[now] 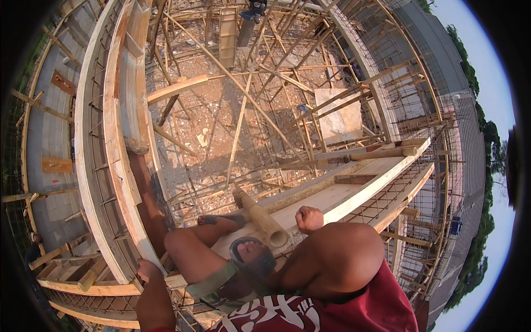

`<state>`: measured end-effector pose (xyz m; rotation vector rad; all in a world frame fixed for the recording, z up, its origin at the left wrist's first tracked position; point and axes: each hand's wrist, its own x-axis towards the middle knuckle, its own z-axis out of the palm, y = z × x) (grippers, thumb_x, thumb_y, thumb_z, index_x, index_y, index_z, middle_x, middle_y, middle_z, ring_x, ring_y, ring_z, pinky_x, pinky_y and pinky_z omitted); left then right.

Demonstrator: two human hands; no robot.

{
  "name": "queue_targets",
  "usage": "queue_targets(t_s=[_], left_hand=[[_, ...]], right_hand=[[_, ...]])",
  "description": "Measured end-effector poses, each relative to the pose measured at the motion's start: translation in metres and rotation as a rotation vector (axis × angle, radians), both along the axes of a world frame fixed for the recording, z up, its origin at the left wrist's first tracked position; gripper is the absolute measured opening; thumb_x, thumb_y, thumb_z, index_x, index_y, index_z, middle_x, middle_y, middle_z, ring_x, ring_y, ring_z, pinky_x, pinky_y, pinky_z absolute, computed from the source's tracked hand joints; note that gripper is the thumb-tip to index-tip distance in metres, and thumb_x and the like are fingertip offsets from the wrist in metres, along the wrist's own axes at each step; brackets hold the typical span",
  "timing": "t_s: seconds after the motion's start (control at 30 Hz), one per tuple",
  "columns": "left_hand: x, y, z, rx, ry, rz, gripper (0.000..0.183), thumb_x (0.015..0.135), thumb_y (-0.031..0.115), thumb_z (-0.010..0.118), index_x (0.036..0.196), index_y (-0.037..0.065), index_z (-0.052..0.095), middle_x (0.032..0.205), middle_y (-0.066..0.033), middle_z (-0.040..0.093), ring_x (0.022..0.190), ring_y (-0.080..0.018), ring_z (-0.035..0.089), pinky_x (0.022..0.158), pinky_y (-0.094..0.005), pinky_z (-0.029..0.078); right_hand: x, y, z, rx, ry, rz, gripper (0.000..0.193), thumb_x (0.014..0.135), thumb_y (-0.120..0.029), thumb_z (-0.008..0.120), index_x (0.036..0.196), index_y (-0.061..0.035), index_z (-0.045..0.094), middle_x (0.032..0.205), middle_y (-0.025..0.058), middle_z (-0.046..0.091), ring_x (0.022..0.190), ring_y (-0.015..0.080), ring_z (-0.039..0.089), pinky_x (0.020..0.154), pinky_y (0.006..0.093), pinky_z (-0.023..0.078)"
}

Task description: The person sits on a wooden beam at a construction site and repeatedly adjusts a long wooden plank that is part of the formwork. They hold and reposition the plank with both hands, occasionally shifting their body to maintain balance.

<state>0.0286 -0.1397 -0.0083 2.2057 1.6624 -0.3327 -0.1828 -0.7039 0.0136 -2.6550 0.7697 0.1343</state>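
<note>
My left hand [147, 269] is closed over the end of a long wooden formwork board [124, 160] at the lower left. On the right, my right hand [308, 219] is curled into a fist on the edge of another formwork board [376, 185]; its fingertips are hidden. Between my hands and just ahead, a thick bamboo pole [260, 218] lies with its hollow end toward me, touched by neither hand. My bent legs straddle the timber, and a dark sandal [255, 259] is near the pole's end.
Below is rubble-strewn ground [204, 138] crossed by slanting bamboo props [240, 124]. Steel reinforcement runs in the beam mould [102, 138] at left. A pale panel [337, 116] leans among the props. Another person [254, 10] is at the far top.
</note>
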Motion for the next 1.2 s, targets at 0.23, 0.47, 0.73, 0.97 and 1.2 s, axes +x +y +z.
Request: queue_targets(t_s=[0.23,0.47,0.73,0.97,1.2], left_hand=[[0.001,-0.003,0.004,-0.019,-0.023,-0.016,0.065,0.093,0.049,0.042,0.125,-0.002,0.069,0.123,-0.0224,0.069,0.114,-0.0401,0.066,0.102,-0.0483,0.05],[0.005,-0.012,0.012,0.013,0.017,-0.017,0.06,0.097,0.045,0.035,0.123,0.005,0.072,0.124,-0.021,0.069,0.114,-0.0403,0.066,0.103,-0.05,0.049],[0.004,-0.012,0.012,-0.005,0.004,-0.005,0.064,0.094,0.048,0.039,0.125,0.001,0.07,0.125,-0.0226,0.069,0.116,-0.0408,0.065,0.105,-0.0494,0.048],[0.003,-0.008,0.01,-0.011,0.036,-0.018,0.061,0.095,0.045,0.037,0.127,0.004,0.069,0.127,-0.022,0.068,0.118,-0.0407,0.064,0.106,-0.0512,0.045],[0.001,-0.006,0.007,-0.013,0.041,-0.03,0.06,0.095,0.045,0.037,0.127,0.006,0.07,0.127,-0.0224,0.068,0.118,-0.0411,0.064,0.105,-0.0523,0.046]], right_hand=[[-0.002,-0.005,-0.003,0.027,0.05,-0.014,0.019,0.085,-0.026,0.061,0.078,-0.0101,0.067,0.074,0.0146,0.069,0.068,0.0379,0.066,0.07,0.0509,0.053],[0.004,0.0,0.011,0.035,0.032,-0.025,0.018,0.085,-0.025,0.061,0.078,-0.0094,0.067,0.075,0.0164,0.069,0.068,0.0396,0.066,0.07,0.0521,0.053],[0.003,-0.002,0.004,0.034,0.04,-0.019,0.018,0.085,-0.025,0.061,0.079,-0.0091,0.067,0.076,0.0169,0.07,0.07,0.0399,0.067,0.072,0.0518,0.053],[0.0,-0.003,0.0,0.023,0.027,0.002,0.017,0.086,-0.024,0.061,0.08,-0.0095,0.068,0.076,0.0162,0.07,0.07,0.0393,0.067,0.073,0.0515,0.053],[0.001,-0.002,0.003,0.023,0.008,0.012,0.015,0.086,-0.022,0.062,0.079,-0.0095,0.067,0.075,0.0154,0.07,0.069,0.0383,0.067,0.071,0.0505,0.054]])
